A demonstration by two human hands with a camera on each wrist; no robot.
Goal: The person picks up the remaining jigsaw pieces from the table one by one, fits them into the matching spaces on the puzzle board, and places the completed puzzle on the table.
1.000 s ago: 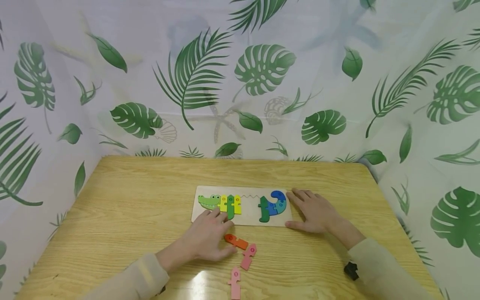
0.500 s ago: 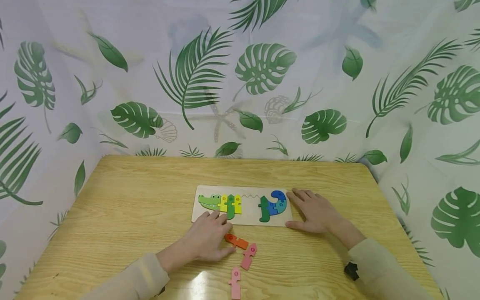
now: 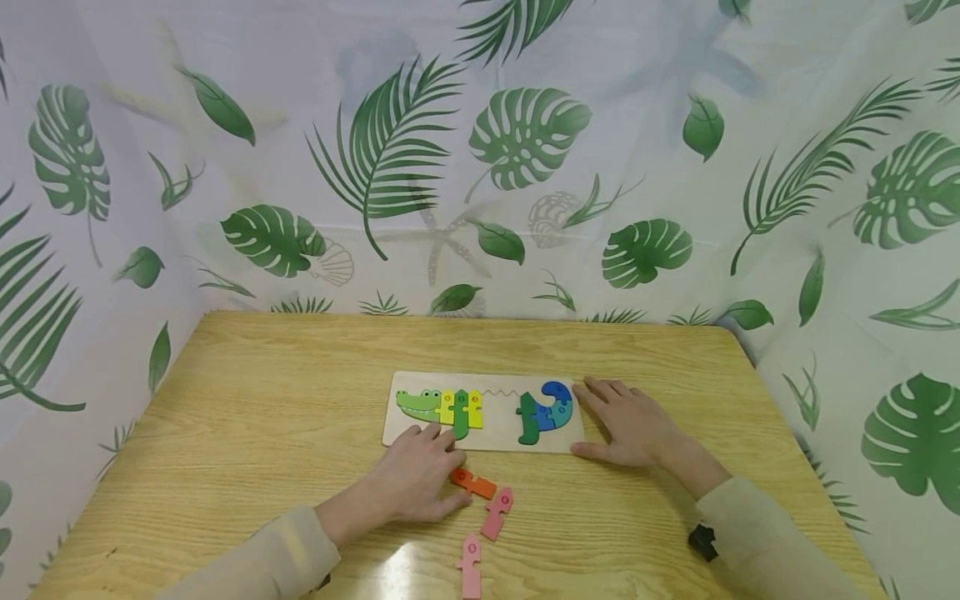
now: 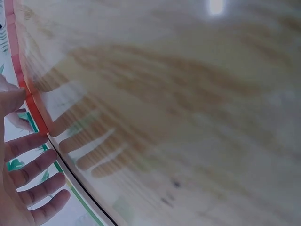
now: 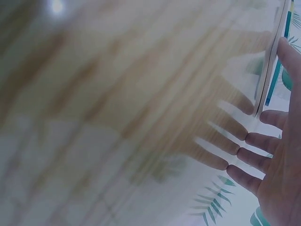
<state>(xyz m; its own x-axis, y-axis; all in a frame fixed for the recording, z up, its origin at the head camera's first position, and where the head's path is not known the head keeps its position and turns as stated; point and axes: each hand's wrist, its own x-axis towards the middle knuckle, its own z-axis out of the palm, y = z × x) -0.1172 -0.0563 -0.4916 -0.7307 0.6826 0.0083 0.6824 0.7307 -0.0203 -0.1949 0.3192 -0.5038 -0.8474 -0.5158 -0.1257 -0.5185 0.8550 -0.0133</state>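
Observation:
A wooden crocodile puzzle board (image 3: 497, 433) lies on the table. On it sit a green head (image 3: 414, 405), yellow and green body pieces (image 3: 474, 412), and a green leg piece (image 3: 528, 421) joined to a blue tail (image 3: 545, 419); bare wood shows between the two groups. My left hand (image 3: 416, 479) has relaxed, spread fingers at the board's lower left edge, its thumb close to a loose orange piece (image 3: 483, 487). Against the board's right end rests my right hand (image 3: 628, 427), thumb at the lower corner and fingers at the upper one. Both wrist views show extended fingers.
Two loose pink puzzle pieces, one tilted (image 3: 497, 514) and one upright in view (image 3: 470, 567), lie in front of the board. The wooden table (image 3: 300, 358) meets a leaf-patterned cloth (image 3: 525, 275) at the back and sides.
My left hand has drawn back very slightly from the orange piece. The right hand, the board and the loose pieces stay where they were.

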